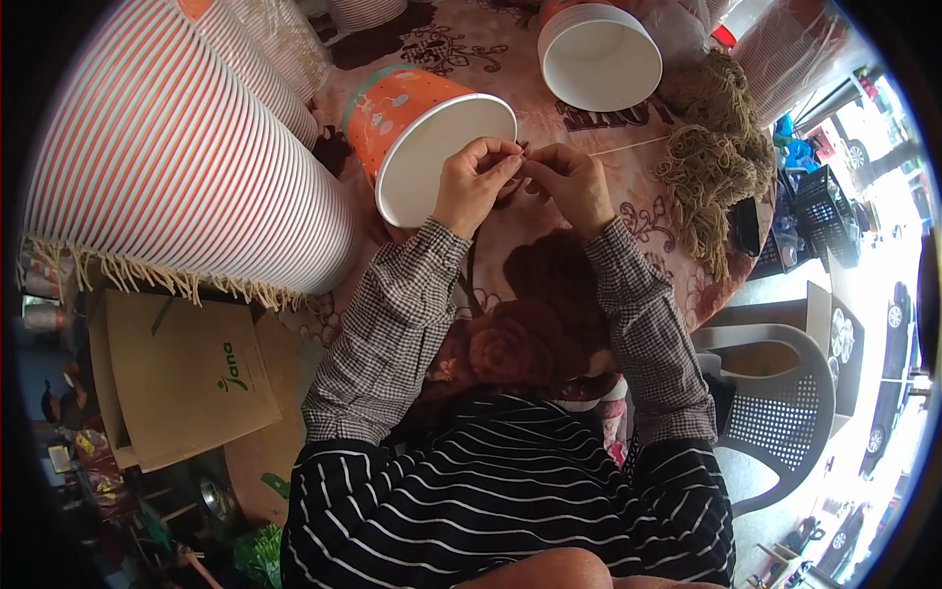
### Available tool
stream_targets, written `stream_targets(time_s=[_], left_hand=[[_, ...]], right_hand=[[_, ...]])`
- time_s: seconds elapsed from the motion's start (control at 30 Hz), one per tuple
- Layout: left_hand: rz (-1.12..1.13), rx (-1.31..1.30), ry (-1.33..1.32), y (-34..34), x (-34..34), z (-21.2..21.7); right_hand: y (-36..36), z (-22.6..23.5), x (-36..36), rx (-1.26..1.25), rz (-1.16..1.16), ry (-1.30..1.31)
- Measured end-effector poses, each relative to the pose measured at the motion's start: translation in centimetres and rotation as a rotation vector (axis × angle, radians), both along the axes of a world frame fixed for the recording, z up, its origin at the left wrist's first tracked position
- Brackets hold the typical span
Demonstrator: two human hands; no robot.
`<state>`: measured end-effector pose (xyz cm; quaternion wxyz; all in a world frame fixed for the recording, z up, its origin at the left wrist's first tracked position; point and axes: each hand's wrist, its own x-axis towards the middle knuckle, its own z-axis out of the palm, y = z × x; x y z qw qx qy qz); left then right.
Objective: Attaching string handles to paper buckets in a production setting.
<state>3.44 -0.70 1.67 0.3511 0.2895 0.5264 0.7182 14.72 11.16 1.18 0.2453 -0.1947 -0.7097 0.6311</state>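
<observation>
My left hand (475, 183) and my right hand (571, 183) meet at their fingertips above the table, both closed in a pinch. A thin beige strand of twine (628, 147) runs from the right hand to a tangled heap of twine (702, 177) on the right. What lies right between the fingertips is too small to make out clearly. Just behind my left hand an orange paper bucket (412, 113) with a teal band lies on its side, its white mouth toward me. Another paper bucket (601, 61) lies farther back, its white inside showing.
A long stack of nested paper buckets (186, 147) fills the left, with more stacks behind it. A patterned brown cloth (510, 265) covers the table. Below on the left is a cardboard box (186, 378); a plastic chair (775, 412) stands at right, near black crates (824, 216).
</observation>
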Motion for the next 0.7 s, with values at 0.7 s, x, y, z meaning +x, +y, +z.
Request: stream_targets(time_s=[0.7], left_hand=[[0.142, 0.026, 0.475, -0.1, 0.6, 0.2]], right_hand=[[-0.7, -0.2, 0.0, 0.219, -0.113, -0.006]])
